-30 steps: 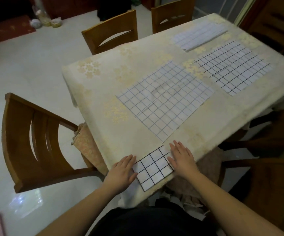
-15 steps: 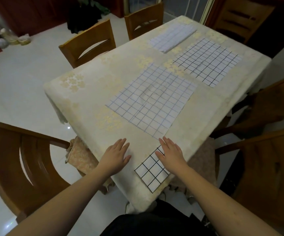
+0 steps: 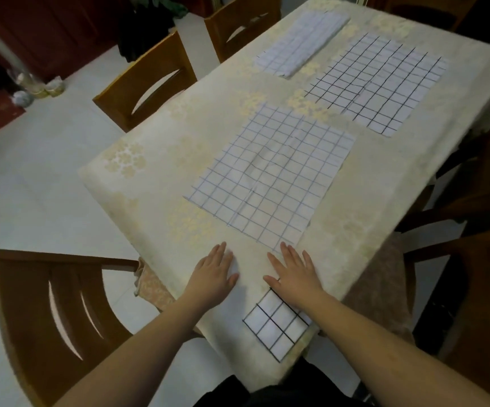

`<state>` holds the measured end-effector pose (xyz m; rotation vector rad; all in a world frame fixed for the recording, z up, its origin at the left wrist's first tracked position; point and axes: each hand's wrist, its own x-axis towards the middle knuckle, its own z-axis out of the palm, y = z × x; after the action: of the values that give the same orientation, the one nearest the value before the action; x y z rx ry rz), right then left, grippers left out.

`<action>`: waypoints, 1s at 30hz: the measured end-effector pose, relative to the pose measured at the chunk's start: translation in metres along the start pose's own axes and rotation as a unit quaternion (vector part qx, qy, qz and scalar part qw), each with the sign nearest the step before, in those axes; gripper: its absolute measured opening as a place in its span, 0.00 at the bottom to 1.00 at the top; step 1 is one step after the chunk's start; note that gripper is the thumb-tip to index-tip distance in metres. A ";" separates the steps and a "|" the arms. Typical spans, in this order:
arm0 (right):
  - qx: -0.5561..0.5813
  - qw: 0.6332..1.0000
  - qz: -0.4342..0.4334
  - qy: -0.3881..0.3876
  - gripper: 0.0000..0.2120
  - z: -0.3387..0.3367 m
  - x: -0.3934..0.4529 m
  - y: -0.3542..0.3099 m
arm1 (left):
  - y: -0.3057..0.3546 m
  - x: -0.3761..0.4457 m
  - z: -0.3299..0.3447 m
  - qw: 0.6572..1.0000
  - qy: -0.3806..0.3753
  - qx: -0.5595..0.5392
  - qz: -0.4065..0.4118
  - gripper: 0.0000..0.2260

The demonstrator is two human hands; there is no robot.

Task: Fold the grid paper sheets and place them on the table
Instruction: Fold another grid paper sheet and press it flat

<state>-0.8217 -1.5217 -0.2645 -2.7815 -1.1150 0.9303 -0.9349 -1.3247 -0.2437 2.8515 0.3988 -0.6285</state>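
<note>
Head view looks down on a table (image 3: 155,160) draped in a pale floral cloth, and the folded grid paper (image 3: 276,324) lies flat at its near corner, a small square with bold black lines. Just beyond the folded grid paper, the right hand (image 3: 292,273) lies palm down with its fingers straight and spread, holding nothing; its wrist covers the far corner of the fold. The left hand (image 3: 214,271) rests flat on the cloth to the left of the folded grid paper, apart from it, fingers straight and together, likewise holding nothing. Further beyond the folded piece, a large unfolded grid sheet (image 3: 270,177) lies flat and creased; the right fingertips reach its near corner. Beyond that, toward the far right of the table, lies a second open grid sheet (image 3: 378,80), and left of it a pale folded strip of grid paper (image 3: 299,39). Wooden chairs (image 3: 147,83) stand around the table.
</note>
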 end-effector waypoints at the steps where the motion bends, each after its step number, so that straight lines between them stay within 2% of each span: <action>1: -0.002 1.000 -0.001 0.003 0.34 0.000 0.000 0.000 | -0.001 0.002 -0.002 1.000 0.002 -0.001 0.001 0.29; 4: -0.014 1.000 0.005 0.008 0.40 0.001 -0.001 -0.003 | -0.004 0.004 -0.002 1.000 0.001 0.012 0.017 0.30; 7: -0.018 0.999 0.032 0.011 0.36 -0.001 0.000 -0.013 | -0.011 0.007 0.005 0.999 0.013 0.032 0.034 0.31; 11: 0.002 0.997 0.050 0.055 0.34 -0.003 -0.006 -0.031 | -0.022 0.007 0.009 0.996 0.042 0.038 0.063 0.29; 13: 0.015 0.993 0.040 0.112 0.31 0.002 -0.016 -0.038 | -0.030 0.002 0.008 0.994 0.063 0.029 0.080 0.31; 16: 0.024 0.968 0.005 0.249 0.26 0.010 -0.035 -0.049 | -0.047 -0.004 0.002 0.989 0.102 0.018 0.110 0.34; 19: 0.043 0.950 0.000 0.310 0.24 0.014 -0.053 -0.059 | -0.068 -0.004 -0.002 0.984 0.121 0.019 0.128 0.38; 22: 0.087 0.914 -0.002 0.397 0.18 0.010 -0.072 -0.068 | -0.085 0.001 -0.011 0.975 0.157 0.027 0.154 0.40; 26: 0.188 0.885 0.040 0.424 0.11 0.007 -0.097 -0.075 | -0.108 0.017 -0.024 0.971 0.170 0.044 0.164 0.33; 30: 0.296 0.853 0.119 0.412 0.07 0.001 -0.122 -0.085 | -0.128 0.029 -0.033 0.950 0.216 0.063 0.215 0.14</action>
<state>-0.9455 -1.5351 -0.1835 -2.3563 -0.2788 -0.0178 -0.9353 -1.1889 -0.2434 3.0368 -0.2187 0.0567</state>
